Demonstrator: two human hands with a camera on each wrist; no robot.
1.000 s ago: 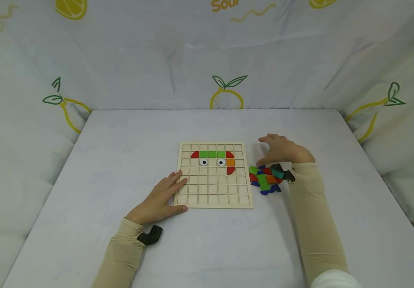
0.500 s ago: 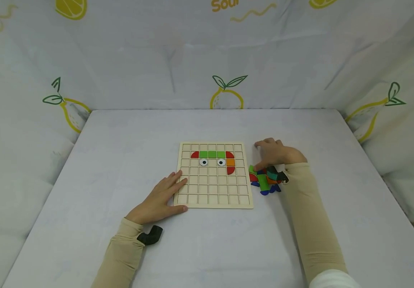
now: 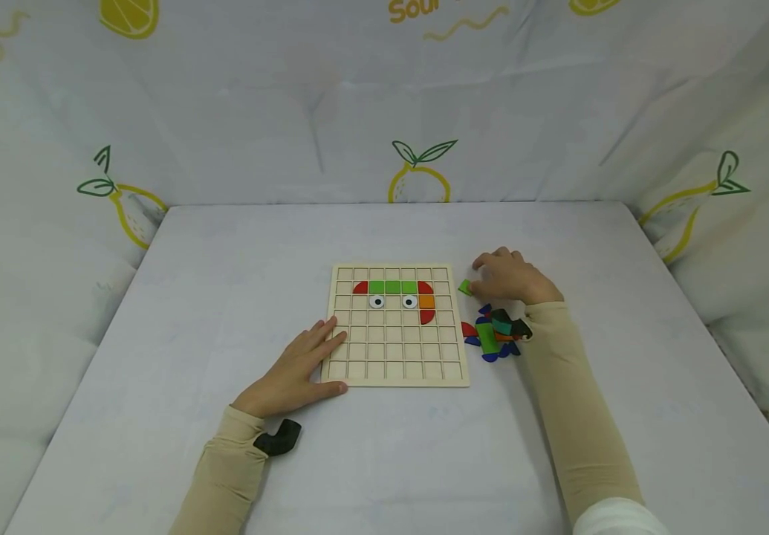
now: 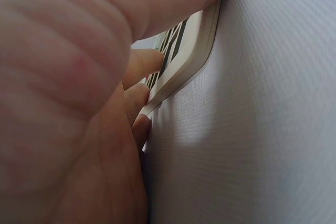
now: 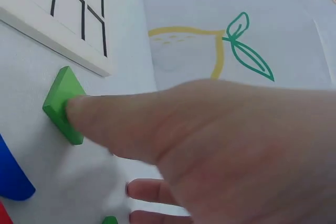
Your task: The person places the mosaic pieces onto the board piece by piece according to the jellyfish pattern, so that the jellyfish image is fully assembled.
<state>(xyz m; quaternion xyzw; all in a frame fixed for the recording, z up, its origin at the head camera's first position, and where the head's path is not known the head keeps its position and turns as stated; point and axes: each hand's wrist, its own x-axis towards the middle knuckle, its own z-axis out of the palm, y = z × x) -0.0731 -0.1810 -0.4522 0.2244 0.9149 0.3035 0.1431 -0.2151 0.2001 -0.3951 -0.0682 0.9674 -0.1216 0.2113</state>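
Observation:
A wooden grid board (image 3: 394,364) lies on the table. On it are green square tiles (image 3: 392,287), red quarter-round tiles, one orange square and two round eye pieces (image 3: 377,302). My left hand (image 3: 296,371) rests spread over the board's left edge, thumb (image 4: 173,3) at the near corner. My right hand (image 3: 513,278) is just right of the board's far half. Its thumb tip presses on a loose green square tile (image 5: 60,103), while the other fingers stay apart from that tile.
Close to the board's right edge is a pile of loose tiles (image 3: 487,338) in green, blue, red and orange, partly hidden by the right wrist's black camera mount (image 3: 521,328). A white cloth with lemon prints (image 3: 420,182) hangs behind the table.
My right thumb has slid the green square tile from the top of the pile toward the back, beside the board. My left hand holds its place.

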